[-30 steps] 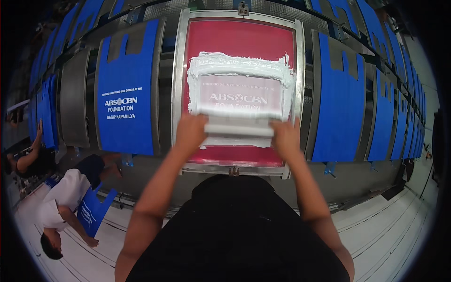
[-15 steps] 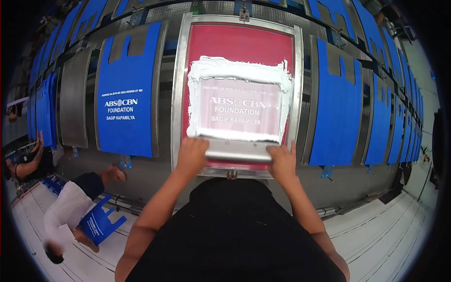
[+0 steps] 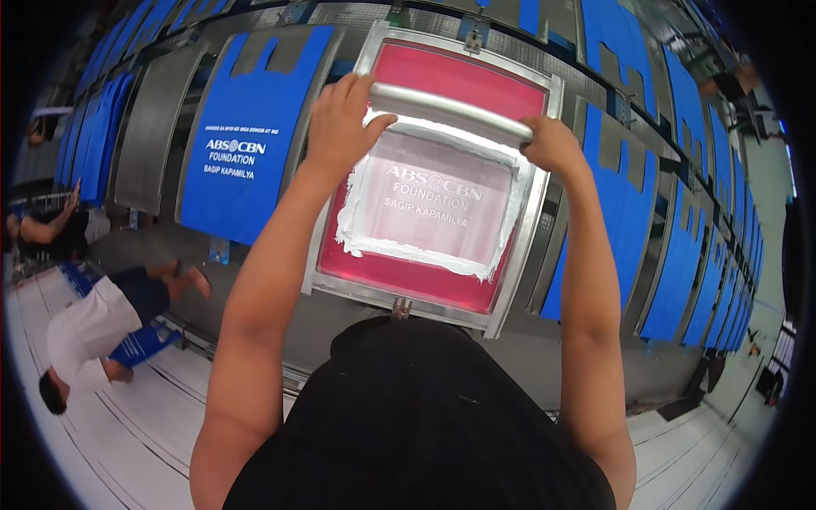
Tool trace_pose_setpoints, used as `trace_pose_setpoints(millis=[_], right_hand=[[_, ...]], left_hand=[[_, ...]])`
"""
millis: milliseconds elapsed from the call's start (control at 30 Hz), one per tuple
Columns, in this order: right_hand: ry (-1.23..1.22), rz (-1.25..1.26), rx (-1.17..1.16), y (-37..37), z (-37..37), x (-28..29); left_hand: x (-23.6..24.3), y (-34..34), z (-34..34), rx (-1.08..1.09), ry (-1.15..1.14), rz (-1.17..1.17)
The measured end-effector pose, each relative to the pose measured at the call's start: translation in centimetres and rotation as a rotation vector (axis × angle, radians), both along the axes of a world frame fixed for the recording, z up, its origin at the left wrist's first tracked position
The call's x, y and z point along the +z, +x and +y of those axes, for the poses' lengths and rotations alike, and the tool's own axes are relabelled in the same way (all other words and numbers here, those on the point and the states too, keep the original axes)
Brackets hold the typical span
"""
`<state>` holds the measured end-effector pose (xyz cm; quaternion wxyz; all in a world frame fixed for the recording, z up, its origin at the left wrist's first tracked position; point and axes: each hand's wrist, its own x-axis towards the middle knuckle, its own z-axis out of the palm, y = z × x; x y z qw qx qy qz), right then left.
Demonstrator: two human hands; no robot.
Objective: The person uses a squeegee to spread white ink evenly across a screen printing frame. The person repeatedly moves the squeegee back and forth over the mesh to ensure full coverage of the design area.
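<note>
Both hands grip a long metal-handled squeegee near the far end of a screen-printing frame. My left hand holds the squeegee's left end, fingers over the top and thumb apart. On its right end, my right hand is closed. The frame has a silver rim and red mesh, with a pale window bearing white lettering and a round emblem. Thick white ink borders this window, and a band of it lies along the squeegee's near side. What lies beneath the screen is mostly hidden.
A printed blue bag lies on a board to the left, beside a bare grey board. More blue bags line the right. At lower left, a person in a white shirt has a blue bag; another person is behind.
Both hands have moved the squeegee from the near end of the screen to its far end. My arms now stretch farther forward, and the view has tilted.
</note>
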<state>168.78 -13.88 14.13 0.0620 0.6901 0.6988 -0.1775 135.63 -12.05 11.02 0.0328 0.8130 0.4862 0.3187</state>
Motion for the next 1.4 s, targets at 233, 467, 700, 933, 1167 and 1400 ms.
trace_pose_setpoints(millis=[233,467,700,933,1167,1400], right_hand=[[-0.052,0.015,0.079,1.7,2.6,-6.2],[0.116,0.069,0.152,-3.6,2.8,-5.4],[0.062,0.03,0.05,-5.2,-0.2,-2.8],[0.042,-0.009,0.081,-13.3,-21.3,-1.7],[0.241,0.072,0.089,-13.1,-25.1,-3.0],[0.131,0.422,-0.149,-2.4,-24.5,-4.8]], left_hand=[[-9.6,-5.4,-25.8,-0.23,-1.825,-0.033],[-14.7,-4.0,-31.7,-0.374,-1.717,-0.611],[-9.8,-3.7,-30.2,-0.48,-1.751,-0.626],[-9.6,-3.0,-30.7,-0.404,-1.767,-0.615],[-11.9,-2.2,-31.0,-0.148,-1.602,-0.234],[-9.9,-2.7,-30.8,-0.144,-1.512,-0.022]])
